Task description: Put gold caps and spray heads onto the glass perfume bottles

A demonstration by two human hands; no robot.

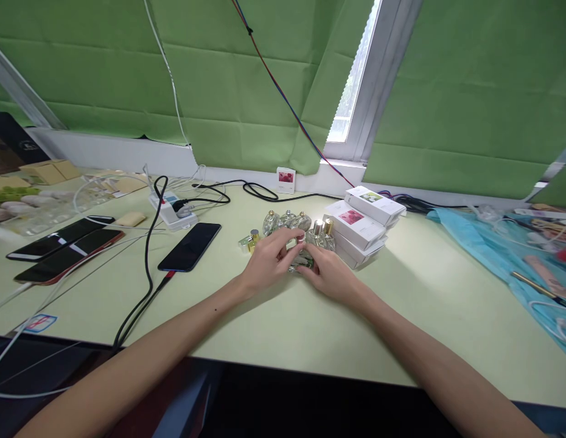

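Several clear glass bottles [302, 221] with metallic caps stand grouped at the middle of the table. My left hand [270, 260] has its fingers curled round a glass bottle [291, 244] at the front of the group. From the right, my right hand [327, 272] rests its closed fingers against the same bottles; what it grips is partly hidden. Two gold-capped bottles [327, 234] are just beyond my right hand. Left of my left hand are small bottles with a gold and a pale green part [253, 239]. White boxes [357, 225] are stacked to the right.
A black phone [190, 246] with a charging cable lies left of my left hand, near a white power strip [171, 210]. Two more phones [59, 238] lie farther left. Blue plastic [484, 240] with small items covers the right side. A small white box [286, 180] stands at the back.
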